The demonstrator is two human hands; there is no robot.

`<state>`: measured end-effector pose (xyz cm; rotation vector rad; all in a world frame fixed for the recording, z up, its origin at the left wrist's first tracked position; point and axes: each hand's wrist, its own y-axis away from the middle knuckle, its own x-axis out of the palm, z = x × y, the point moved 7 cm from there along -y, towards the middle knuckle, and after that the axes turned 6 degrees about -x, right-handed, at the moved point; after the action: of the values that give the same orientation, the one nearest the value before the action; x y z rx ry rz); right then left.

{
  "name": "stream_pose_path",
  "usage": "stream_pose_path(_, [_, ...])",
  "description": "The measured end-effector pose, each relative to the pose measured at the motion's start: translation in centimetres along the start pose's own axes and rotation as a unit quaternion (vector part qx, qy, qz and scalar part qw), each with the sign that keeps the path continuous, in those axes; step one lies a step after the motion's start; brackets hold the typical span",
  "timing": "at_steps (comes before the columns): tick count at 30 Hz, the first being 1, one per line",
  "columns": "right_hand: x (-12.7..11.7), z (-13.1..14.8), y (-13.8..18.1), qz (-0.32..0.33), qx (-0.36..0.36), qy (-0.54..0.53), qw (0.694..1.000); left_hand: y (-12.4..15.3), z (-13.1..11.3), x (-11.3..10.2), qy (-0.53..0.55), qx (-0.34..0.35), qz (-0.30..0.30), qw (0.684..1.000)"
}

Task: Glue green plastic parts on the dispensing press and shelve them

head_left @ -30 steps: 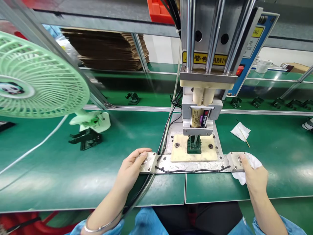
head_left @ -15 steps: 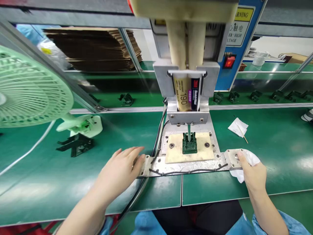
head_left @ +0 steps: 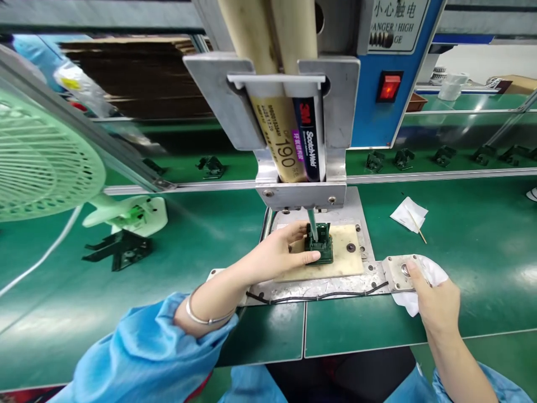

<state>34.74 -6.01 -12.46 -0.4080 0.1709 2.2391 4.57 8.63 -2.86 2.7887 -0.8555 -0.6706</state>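
A small dark green plastic part [head_left: 319,246] sits on the cream fixture plate [head_left: 348,260] of the dispenser base. The green nozzle [head_left: 312,224] of a two-tube adhesive cartridge [head_left: 289,140] points down into it. My left hand [head_left: 279,249] is closed around the part's left side, thumb along its front and the other fingers behind. My right hand [head_left: 436,294] is at the metal button block [head_left: 396,273], its thumb by the round button [head_left: 405,270]. A crumpled white tissue [head_left: 432,271] is in this right hand, partly hidden by the fingers.
A green fan [head_left: 46,157] and a black bracket-like part [head_left: 119,249] stand at left. A stick lies on white paper [head_left: 409,215] at right. Several small black parts [head_left: 444,155] line the back ledge. A blue control box [head_left: 377,123] has a lit red switch [head_left: 390,87].
My left hand has moved from the left block of the base to the green plastic part and closed on it. My right hand stays at its block. The dispenser head appears larger and lower.
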Motion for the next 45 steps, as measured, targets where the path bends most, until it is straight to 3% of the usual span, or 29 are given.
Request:
stream_pose_path(3, [-0.1, 0.0, 0.0, -0.006, -0.002, 0.007, 1.000, 0.7, 0.5, 0.1, 0.078, -0.050, -0.005, 0.996])
stream_pose_path(9, [0.1, -0.4, -0.3, -0.001, -0.007, 0.002, 1.000, 2.3, 2.0, 0.8, 0.065, -0.131, -0.021, 0.989])
stream_pose_path(13, [-0.3, 0.0, -0.4, -0.016, -0.032, -0.005, 0.999, 4.8, 3.3, 2.6, 0.149, -0.160, -0.031, 0.975])
stream_pose_path(16, [-1.9, 0.8, 1.1, -0.095, -0.092, 0.045, 0.990, 7.7, 2.8, 3.8, 0.211, -0.055, -0.077, 0.973])
stream_pose_path(19, [-3.1, 2.4, 5.2, -0.160, -0.243, 0.163, 0.943, 11.6, 1.5, 4.0, 0.193, 0.124, -0.168, 0.959])
stream_pose_path(21, [-2.6, 4.3, 9.1, -0.114, -0.396, 0.186, 0.892, 13.8, 0.5, 4.3, 0.164, 0.217, -0.194, 0.943])
stream_pose_path(24, [-1.1, 7.8, 15.2, 0.077, -0.585, 0.073, 0.804, 15.3, -0.7, 4.6, 0.137, 0.290, -0.178, 0.930])
stream_pose_path(26, [-0.2, 10.4, 17.9, 0.200, -0.621, 0.009, 0.758, 15.5, -1.4, 4.6, 0.121, 0.310, -0.162, 0.929])
stream_pose_path(29, [0.8, 13.8, 19.6, 0.249, -0.646, 0.004, 0.721, 15.5, -2.2, 4.8, 0.104, 0.326, -0.139, 0.930])
stream_pose_path(34, [2.0, 15.1, 20.4, 0.247, -0.673, 0.013, 0.697, 16.1, -2.6, 4.8, 0.114, 0.344, -0.137, 0.922])
stream_pose_path(42, [3.0, 15.2, 20.5, 0.232, -0.677, 0.064, 0.695, 16.3, -1.6, 4.8, 0.143, 0.327, -0.182, 0.916])
stream_pose_path(45, [2.2, 14.6, 19.1, 0.214, -0.657, 0.094, 0.717, 15.9, -0.9, 4.6, 0.178, 0.294, -0.167, 0.924])
